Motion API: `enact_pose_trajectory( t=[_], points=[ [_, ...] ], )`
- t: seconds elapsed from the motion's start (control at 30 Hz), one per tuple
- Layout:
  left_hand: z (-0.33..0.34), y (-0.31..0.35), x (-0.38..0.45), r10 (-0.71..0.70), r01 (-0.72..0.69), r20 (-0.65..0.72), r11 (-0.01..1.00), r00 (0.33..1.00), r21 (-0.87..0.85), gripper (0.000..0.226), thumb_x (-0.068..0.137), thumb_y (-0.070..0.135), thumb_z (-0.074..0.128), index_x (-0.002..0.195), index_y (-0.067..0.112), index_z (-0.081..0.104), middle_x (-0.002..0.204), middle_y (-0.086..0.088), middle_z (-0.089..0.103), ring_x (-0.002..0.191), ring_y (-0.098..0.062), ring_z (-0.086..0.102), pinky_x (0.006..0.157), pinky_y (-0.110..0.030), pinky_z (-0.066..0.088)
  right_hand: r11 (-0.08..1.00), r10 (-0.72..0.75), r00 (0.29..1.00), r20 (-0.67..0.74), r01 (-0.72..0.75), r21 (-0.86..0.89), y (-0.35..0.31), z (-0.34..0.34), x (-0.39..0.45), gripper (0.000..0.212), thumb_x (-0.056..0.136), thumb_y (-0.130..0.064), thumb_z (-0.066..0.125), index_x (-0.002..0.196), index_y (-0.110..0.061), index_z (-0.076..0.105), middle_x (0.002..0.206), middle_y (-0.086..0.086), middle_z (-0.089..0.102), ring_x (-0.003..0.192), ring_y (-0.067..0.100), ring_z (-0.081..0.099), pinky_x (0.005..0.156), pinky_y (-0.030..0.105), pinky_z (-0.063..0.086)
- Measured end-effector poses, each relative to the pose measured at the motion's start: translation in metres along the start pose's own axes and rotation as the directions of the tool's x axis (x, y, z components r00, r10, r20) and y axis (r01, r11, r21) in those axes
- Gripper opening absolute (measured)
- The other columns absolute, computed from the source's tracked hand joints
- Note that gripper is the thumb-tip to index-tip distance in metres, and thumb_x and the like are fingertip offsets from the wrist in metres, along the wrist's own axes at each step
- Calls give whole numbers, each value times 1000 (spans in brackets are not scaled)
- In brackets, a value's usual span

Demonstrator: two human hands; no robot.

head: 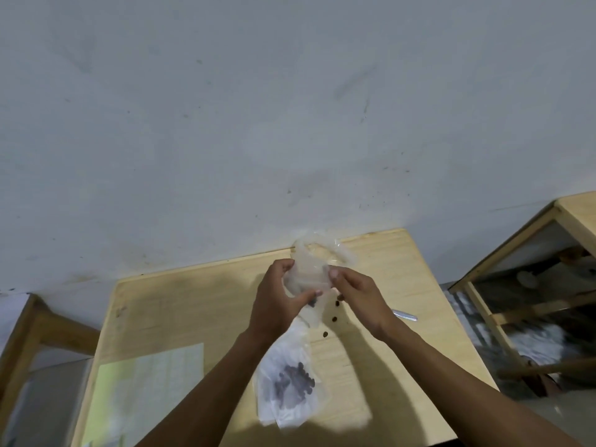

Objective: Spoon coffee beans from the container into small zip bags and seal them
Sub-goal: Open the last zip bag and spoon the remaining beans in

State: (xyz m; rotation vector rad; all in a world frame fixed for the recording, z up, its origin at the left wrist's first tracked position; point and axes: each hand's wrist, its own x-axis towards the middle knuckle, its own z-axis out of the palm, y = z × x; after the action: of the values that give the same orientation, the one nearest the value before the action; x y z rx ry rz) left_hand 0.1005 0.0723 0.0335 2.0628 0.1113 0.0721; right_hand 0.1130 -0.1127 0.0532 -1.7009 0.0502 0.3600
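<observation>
Above the middle of the wooden table point(200, 304), I see both hands raised with a small clear zip bag point(308, 275) held between them. My left hand point(277, 304) curls its fingers and thumb around the bag's left edge; my right hand point(358, 298) pinches the right edge between thumb and fingers. Both grips are narrow and closed on the plastic. Whether the bag's strip is sealed I cannot tell, as the film is blurred and partly hidden by the fingers.

Behind the held bag, a loose heap of clear plastic bags point(338, 250) lies at the table's far edge, against the grey wall point(290, 108). Nearer to me, between the forearms, a filled zip bag point(290, 382) with dark coffee beans inside lies flat on other clear bags. Three stray coffee beans point(334, 318) sit on the bare wood just beside my right wrist, which also covers most of a metal spoon point(404, 315); only its tip shows. A pale green sheet of paper point(145, 388) lies at the table's near left. Wooden frames stand to either side, a stool-like frame point(35, 330) left and a shelf point(522, 285) right.
</observation>
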Motion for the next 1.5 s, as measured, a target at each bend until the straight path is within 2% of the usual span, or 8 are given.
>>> enact_pose_trajectory(
  t=[0.17, 0.33, 0.5, 0.8, 0.97, 1.17, 1.3, 1.5],
  points=[
    [5, 11, 3, -4, 3, -7, 987, 1000, -163, 67, 63, 49, 85, 118, 26, 54, 111, 12, 64, 104, -7, 61, 85, -33, 56, 993, -118, 993, 8, 118, -18, -12, 17, 3, 37, 93, -31, 65, 130, -26, 61, 119, -14, 68, 107, -5, 64, 78, 11, 49],
    [-10, 12, 6, 17, 2, 124, 988, 992, -152, 49, 83, 31, 78, 126, 22, 57, 114, 12, 67, 105, -4, 63, 92, -30, 55, 988, -141, 979, -149, 149, 40, -22, 6, 10, 17, 96, -28, 60, 95, -24, 77, 83, -7, 74, 78, 5, 66, 73, 24, 53],
    [-26, 18, 16, 34, -26, 43, 984, 998, -176, 12, 90, 24, 70, 99, 16, 67, 87, 0, 73, 81, -17, 72, 76, -47, 59, 985, -171, 985, -17, 171, 18, -30, -4, 15, 7, 89, -20, 69, 87, -20, 76, 85, -10, 74, 76, 3, 66, 71, 22, 50],
    [-40, 33, 17, 8, 26, 120, 961, 993, -275, 10, 90, 18, 71, 92, 10, 65, 90, -19, 64, 75, -27, 74, 70, -47, 62, 977, -214, 976, 45, 215, -18, -44, -4, 17, 5, 85, -15, 75, 84, -9, 76, 78, 2, 75, 73, 14, 70, 68, 19, 52],
    [-38, 31, 13, 9, 13, 85, 966, 996, -257, 10, 90, 19, 70, 90, 11, 63, 87, -14, 65, 72, -25, 74, 68, -44, 62, 970, -216, 976, 35, 218, -111, -43, 1, 21, 5, 85, -18, 75, 81, -15, 77, 81, -1, 76, 75, 16, 70, 77, 33, 55],
    [-39, 31, 7, 34, -16, 70, 968, 997, -252, 8, 92, 19, 68, 93, 12, 64, 88, -9, 68, 73, -21, 75, 68, -41, 62, 970, -209, 976, 61, 215, -114, -46, 2, 20, 5, 85, -16, 75, 83, -12, 77, 78, -1, 75, 72, 13, 68, 72, 24, 53],
    [-39, 26, 8, 30, -27, 8, 974, 1000, -226, 7, 92, 17, 68, 89, 13, 63, 85, -9, 65, 67, -23, 74, 65, -45, 61, 973, -195, 978, 79, 203, -112, -44, 6, 23, 5, 84, -19, 76, 81, -16, 77, 77, -1, 74, 73, 14, 68, 74, 33, 54],
    [-42, 20, 7, -21, 6, -59, 970, 998, -242, 6, 90, 15, 70, 86, 15, 65, 84, -5, 63, 67, -26, 72, 57, -37, 61, 988, -146, 989, 34, 147, -45, -37, 12, 24, 10, 84, -17, 76, 79, -8, 72, 72, 3, 71, 66, 12, 63, 65, 27, 48]
  ],
)
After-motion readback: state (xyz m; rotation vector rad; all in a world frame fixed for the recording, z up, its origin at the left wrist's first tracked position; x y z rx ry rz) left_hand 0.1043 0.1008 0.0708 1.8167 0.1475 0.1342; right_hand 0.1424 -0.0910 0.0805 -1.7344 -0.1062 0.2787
